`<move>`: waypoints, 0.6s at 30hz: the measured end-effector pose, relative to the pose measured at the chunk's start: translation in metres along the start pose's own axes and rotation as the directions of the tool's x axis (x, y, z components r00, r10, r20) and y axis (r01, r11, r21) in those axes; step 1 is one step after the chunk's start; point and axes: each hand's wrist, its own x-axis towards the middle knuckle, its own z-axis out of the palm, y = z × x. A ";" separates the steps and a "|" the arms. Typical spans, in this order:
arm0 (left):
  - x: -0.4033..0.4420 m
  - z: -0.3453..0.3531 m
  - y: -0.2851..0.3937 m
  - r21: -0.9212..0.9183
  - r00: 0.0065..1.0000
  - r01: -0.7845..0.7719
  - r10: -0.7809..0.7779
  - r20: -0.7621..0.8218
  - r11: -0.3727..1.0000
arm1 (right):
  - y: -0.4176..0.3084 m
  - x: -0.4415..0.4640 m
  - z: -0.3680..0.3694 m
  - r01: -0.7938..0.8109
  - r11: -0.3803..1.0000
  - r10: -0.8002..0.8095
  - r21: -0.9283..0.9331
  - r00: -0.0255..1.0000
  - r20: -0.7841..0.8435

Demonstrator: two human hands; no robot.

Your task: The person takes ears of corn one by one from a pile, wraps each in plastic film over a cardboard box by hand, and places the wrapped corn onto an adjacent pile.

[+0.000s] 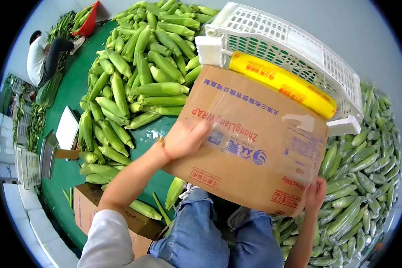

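A yellow roll of plastic wrap (pixel 281 82) is mounted between two white foam blocks at the far edge of a printed cardboard box (pixel 236 178). Clear plastic wrap (pixel 216 100) stretches from the roll over the cardboard, showing as creases and shine. My left hand (pixel 193 135) is closed in a fist over the left part of the cardboard, gripping the wrap's edge. At the cardboard's near right corner, my right hand (pixel 315 194) is closed, its fingers pinching the film's other side. No corn lies on the cardboard.
Unwrapped corn ears (pixel 161 67) are heaped at left and ahead. Wrapped corn (pixel 362 178) is piled at right. A white plastic crate (pixel 290 35) stands behind the roll. At left are a scale (pixel 49 149) and an open carton (pixel 87 201). Another person (pixel 42 58) sits farther off.
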 end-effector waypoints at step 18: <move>-0.307 0.112 0.045 -0.705 -0.076 0.576 -0.886 0.457 -0.413 | -0.027 -0.072 0.025 -0.028 0.963 0.090 -0.269 0.971 0.220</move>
